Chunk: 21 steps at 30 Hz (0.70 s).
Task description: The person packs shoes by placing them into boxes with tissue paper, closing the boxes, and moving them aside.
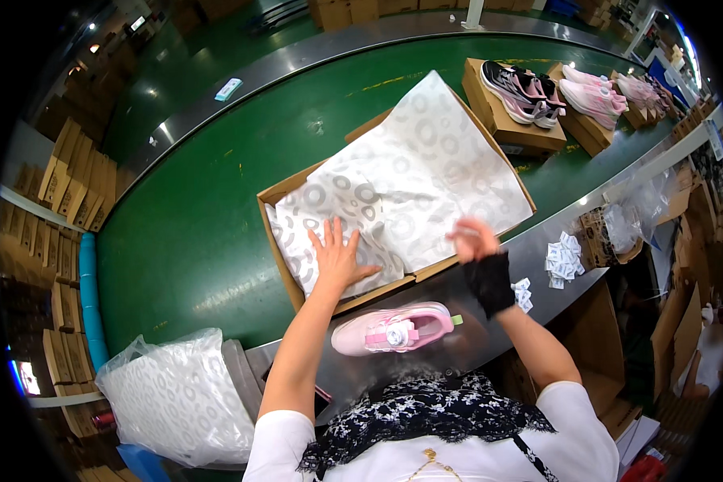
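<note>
A shoe box lies open on the green belt, lined with white tissue paper printed with grey rings. My left hand presses flat on the paper's left part, fingers spread. Over the box's near right edge is my right hand, slightly blurred, its fingers loosely bent and apart with nothing seen in them. A dark sleeve covers that wrist. In front of the box, close to my body, a single pink shoe rests on its sole on the metal ledge. What lies under the paper is hidden.
Small white packets are heaped on the ledge at right, beside an open carton. A plastic-wrapped stack of tissue paper sits at lower left. Black shoes and pink shoes stand on boxes along the belt.
</note>
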Motion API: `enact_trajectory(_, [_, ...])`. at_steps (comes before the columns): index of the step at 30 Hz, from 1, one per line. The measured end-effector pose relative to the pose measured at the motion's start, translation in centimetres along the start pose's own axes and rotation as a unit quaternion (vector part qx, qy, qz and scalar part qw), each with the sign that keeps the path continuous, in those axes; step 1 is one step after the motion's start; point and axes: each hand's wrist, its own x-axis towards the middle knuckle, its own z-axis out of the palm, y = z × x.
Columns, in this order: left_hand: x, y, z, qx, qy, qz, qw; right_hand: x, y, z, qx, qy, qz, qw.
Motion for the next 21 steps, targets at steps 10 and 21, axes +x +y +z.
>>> enact_trajectory(10, [-4.0, -2.4, -2.2, -0.001, -0.116, -0.047, 0.992, -8.3, 4.0, -0.2, -0.381, -0.302, -0.375, 0.789])
enact_trajectory(21, [-13.6, 1.6, -12.5, -0.568, 0.047, -0.107, 0.814, -2.8, -11.4, 2.6, -0.187, -0.279, -0.313, 0.888])
